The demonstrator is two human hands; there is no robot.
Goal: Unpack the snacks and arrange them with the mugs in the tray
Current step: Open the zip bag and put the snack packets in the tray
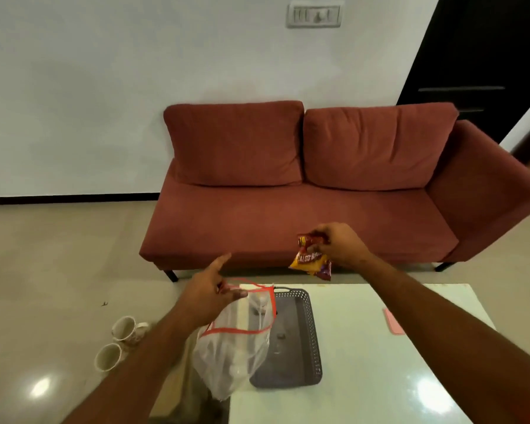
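Note:
My right hand (338,244) holds a red and yellow snack packet (311,257) by its top, in the air above the far edge of the table. My left hand (210,293) pinches the red-trimmed rim of a clear plastic bag (233,350), which hangs over the table's left edge and partly covers the tray. The grey perforated tray (300,341) lies on the white table (380,356) with nothing visible in it. Two pale mugs (124,328) (107,356) stand on the floor to the left of the table.
A red sofa (303,209) stands just behind the table. A pink flat object (393,321) lies near the table's right edge. The glossy tiled floor (43,270) spreads out on the left.

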